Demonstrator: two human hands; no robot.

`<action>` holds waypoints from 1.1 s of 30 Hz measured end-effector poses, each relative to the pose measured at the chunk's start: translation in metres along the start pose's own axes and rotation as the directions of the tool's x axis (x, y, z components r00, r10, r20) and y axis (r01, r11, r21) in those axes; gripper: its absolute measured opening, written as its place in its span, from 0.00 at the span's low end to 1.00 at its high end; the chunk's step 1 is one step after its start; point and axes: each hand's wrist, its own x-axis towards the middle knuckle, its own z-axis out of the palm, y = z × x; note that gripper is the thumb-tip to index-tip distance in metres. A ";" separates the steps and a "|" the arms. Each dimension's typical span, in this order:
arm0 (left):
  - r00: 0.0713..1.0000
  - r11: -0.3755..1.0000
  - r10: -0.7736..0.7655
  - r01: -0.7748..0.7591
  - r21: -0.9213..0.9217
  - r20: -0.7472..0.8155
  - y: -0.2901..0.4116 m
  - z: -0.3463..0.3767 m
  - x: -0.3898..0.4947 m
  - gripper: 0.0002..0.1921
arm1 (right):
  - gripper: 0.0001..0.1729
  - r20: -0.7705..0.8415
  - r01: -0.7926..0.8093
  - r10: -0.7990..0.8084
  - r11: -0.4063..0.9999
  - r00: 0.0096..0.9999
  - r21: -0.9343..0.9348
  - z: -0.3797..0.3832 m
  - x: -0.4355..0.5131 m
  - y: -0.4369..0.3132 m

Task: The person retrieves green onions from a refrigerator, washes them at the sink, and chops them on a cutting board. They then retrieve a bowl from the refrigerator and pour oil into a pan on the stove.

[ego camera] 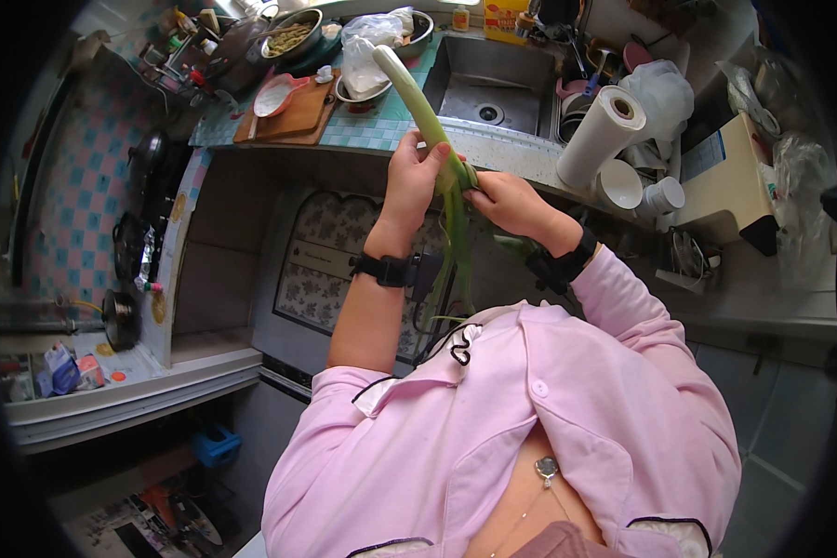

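Observation:
A long leek-like green onion (418, 101) is held up before me, its white end pointing away and its green leaves hanging down toward my body. My left hand (415, 174) grips the pale green stalk, with the thumb lying along it. On the other side, my right hand (509, 202) pinches the folded green leaves a little lower down. Both wrists wear black straps with small devices. Part of the leaves' lower end is hidden near my pink top.
Beyond my hands is a steel sink (495, 84). A wooden cutting board (300, 115) with a red-rimmed strainer or bowl (277, 96) lies left, near a plastic bag (366, 66). A paper or plastic roll (600, 136) and a white bowl (619, 184) stand right.

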 end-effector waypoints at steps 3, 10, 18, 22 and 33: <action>0.997 0.997 -0.044 0.040 -0.068 -0.064 -0.001 0.004 0.007 0.13 | 0.08 -0.197 0.081 -0.138 0.960 0.971 -0.270 0.005 0.000 -0.002; 0.835 0.996 0.029 -0.072 -0.057 -0.549 -0.001 -0.049 0.043 0.11 | 0.07 -0.339 0.286 -0.507 0.800 0.793 -0.527 0.000 -0.022 -0.012; 0.794 0.925 0.090 -0.290 -0.244 -0.601 0.035 -0.105 0.040 0.14 | 0.14 -0.256 -0.124 0.235 0.915 0.938 0.385 -0.021 -0.015 0.018; 0.872 0.897 0.073 -0.269 -0.350 -0.483 0.035 -0.071 0.032 0.12 | 0.19 -0.128 0.016 0.048 0.889 0.991 0.457 -0.016 0.001 0.002; 0.822 0.649 -0.323 -0.167 -0.742 -0.468 -0.029 -0.110 0.057 0.11 | 0.07 -0.297 0.462 -0.530 0.844 0.794 -0.272 -0.016 -0.024 -0.041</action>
